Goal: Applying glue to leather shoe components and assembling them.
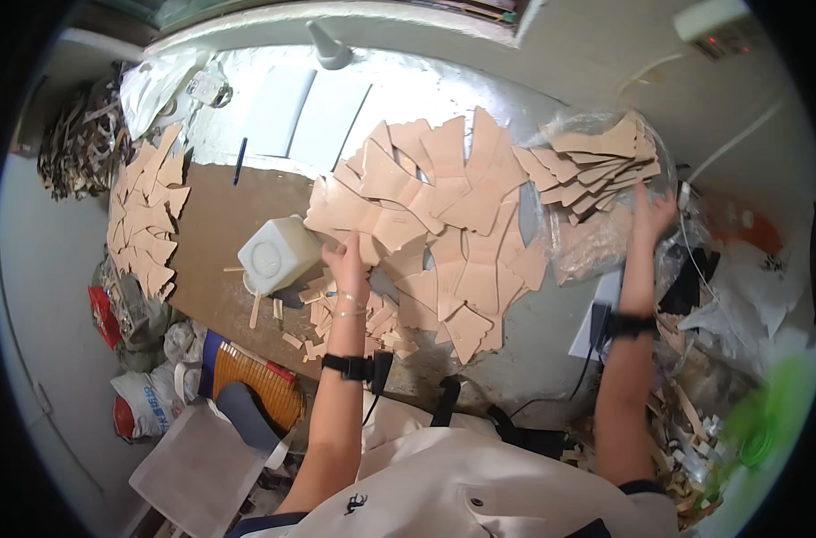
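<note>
My left hand point(346, 262) is at the near left edge of a large spread of tan, leather-like cut pieces point(489, 170). Its fingers are bent and pinch the edge of one piece, as far as I can make out. My right hand point(655, 215) is beside the right end of a fanned stack of similar pieces point(596, 170), which lies on clear plastic wrapping point(596, 242). The thumb stands apart from the other fingers, and nothing shows in that hand. The pieces have curved, pointed outlines and overlap each other.
A white square container point(273, 253) with wooden sticks stands left of my left hand. Small tan offcuts point(372, 323) lie near my forearm. More cut pieces point(148, 215) cover the table's left end. A blue pen point(240, 161) and a white cone point(329, 49) are farther back.
</note>
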A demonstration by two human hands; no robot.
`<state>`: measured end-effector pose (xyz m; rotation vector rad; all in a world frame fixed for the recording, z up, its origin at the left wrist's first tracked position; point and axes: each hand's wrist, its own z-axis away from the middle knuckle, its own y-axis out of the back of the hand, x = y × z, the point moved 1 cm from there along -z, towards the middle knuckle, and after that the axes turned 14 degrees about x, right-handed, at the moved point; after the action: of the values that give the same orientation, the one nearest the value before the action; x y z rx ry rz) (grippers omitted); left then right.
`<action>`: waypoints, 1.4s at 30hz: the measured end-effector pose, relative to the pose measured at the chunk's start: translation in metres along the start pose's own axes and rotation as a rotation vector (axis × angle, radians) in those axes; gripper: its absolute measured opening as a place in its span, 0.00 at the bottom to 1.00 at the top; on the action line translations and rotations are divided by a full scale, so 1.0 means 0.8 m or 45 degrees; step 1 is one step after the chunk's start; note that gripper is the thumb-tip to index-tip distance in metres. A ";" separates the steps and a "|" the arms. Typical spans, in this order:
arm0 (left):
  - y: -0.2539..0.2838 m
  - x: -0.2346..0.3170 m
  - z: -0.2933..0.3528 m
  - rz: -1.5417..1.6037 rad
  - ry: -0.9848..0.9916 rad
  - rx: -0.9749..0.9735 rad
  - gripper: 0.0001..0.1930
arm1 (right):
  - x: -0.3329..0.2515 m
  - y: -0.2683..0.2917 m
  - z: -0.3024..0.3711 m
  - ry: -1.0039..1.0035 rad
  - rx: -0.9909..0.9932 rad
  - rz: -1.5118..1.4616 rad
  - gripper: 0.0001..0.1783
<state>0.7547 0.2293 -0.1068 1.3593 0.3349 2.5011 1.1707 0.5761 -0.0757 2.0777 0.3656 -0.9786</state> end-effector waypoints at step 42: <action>-0.216 0.151 0.153 -0.053 -0.862 -1.368 0.26 | -0.123 0.016 0.143 -1.215 -1.119 -0.915 0.29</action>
<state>0.8169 0.4417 -0.0041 1.4683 -0.9483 1.5251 1.0533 0.4874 -0.0399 0.5444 0.8423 -1.6835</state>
